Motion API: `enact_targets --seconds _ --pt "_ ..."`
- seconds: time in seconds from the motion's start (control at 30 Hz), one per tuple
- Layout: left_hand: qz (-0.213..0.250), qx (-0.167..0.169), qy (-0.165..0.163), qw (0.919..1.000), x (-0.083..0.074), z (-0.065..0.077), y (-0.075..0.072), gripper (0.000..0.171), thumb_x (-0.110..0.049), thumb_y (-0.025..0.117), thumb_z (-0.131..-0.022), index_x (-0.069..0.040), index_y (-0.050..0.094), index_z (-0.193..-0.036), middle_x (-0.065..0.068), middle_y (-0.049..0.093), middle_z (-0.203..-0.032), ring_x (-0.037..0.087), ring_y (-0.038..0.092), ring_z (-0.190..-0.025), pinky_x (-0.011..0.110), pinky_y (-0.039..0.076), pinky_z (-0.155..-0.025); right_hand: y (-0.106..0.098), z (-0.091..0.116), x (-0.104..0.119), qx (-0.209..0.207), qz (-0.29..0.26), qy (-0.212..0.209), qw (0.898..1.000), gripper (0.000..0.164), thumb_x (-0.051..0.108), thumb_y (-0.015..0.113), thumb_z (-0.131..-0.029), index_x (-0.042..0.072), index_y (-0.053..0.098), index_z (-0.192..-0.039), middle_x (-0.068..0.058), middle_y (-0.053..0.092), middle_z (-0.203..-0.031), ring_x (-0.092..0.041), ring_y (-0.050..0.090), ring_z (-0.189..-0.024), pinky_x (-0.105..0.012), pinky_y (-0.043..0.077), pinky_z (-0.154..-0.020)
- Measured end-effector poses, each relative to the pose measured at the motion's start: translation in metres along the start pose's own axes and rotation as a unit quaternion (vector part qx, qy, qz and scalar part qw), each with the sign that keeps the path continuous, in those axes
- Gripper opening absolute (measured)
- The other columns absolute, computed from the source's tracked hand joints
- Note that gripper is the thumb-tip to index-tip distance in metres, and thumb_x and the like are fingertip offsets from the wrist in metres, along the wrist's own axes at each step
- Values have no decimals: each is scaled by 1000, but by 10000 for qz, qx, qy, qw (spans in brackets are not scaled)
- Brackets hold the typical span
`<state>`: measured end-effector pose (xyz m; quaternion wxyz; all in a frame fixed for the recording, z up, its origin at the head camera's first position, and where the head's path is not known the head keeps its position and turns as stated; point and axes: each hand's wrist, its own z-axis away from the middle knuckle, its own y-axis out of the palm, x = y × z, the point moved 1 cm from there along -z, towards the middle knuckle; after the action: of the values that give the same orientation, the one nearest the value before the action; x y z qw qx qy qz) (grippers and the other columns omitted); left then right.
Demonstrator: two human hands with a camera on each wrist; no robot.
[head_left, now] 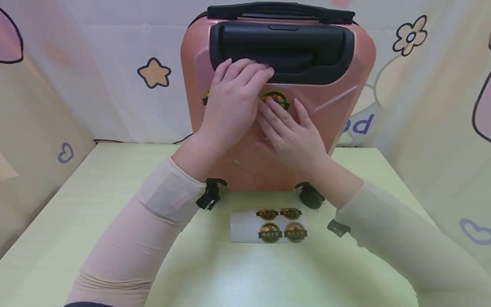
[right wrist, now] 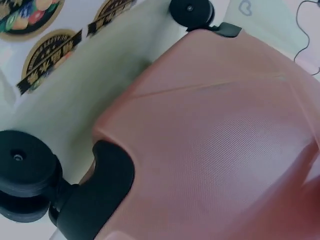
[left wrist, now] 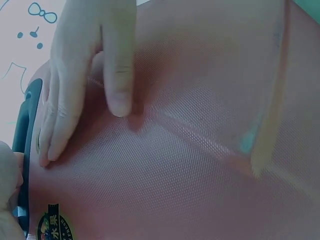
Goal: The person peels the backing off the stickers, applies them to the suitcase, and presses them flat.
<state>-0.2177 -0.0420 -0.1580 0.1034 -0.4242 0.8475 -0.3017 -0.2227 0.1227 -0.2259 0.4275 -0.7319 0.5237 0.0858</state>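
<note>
A pink hard-shell suitcase (head_left: 245,170) stands upright on the table, with a black handle panel (head_left: 284,47) near its top. My left hand (head_left: 232,102) rests on the suitcase, its fingertips over the lower edge of that panel. With fingers nearly straight, my right hand (head_left: 293,136) touches a round fruit sticker (head_left: 277,99) on the shell just below the panel. Another sticker (left wrist: 54,223) is on the shell to the left, partly hidden behind the left hand in the head view. The right hand (left wrist: 82,75) lies flat-fingered against the textured shell in the left wrist view.
A white sticker sheet (head_left: 245,228) bearing several round stickers lies on the pale table (head_left: 192,264) in front of the suitcase. Black wheels (right wrist: 25,162) support the suitcase. Patterned curtains (head_left: 115,85) surround the table at the back and sides.
</note>
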Motion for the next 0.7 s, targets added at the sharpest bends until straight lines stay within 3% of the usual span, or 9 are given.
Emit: enact_targets --seconds 0.37,0.6,0.7 --pt "10 -56 -62 10000 0 0 1 30 -17 47 -97 -10 60 -123 4 61 -122 21 46 -119 35 16 -110 -13 3 -12 -116 -351 780 9963 71 39 54 -92 1 26 -145 -13 21 -151 -22 10 -141 -51 5 -110" --pt "10 39 -106 9999 0 2 0 31 -17 47 -97 -10 59 -125 5 60 -123 21 45 -120 36 15 -110 3 5 9 -133 -160 -102 9997 65 39 58 -90 4 39 -141 -11 36 -146 -23 27 -136 -52 15 -109" --pt "24 -17 -22 10000 -1 1 1 32 -17 46 -97 -10 59 -125 5 60 -124 21 45 -121 35 15 -110 7 8 9 -75 -122 -142 9998 63 40 56 -91 7 38 -142 -8 36 -146 -20 27 -137 -51 15 -109"
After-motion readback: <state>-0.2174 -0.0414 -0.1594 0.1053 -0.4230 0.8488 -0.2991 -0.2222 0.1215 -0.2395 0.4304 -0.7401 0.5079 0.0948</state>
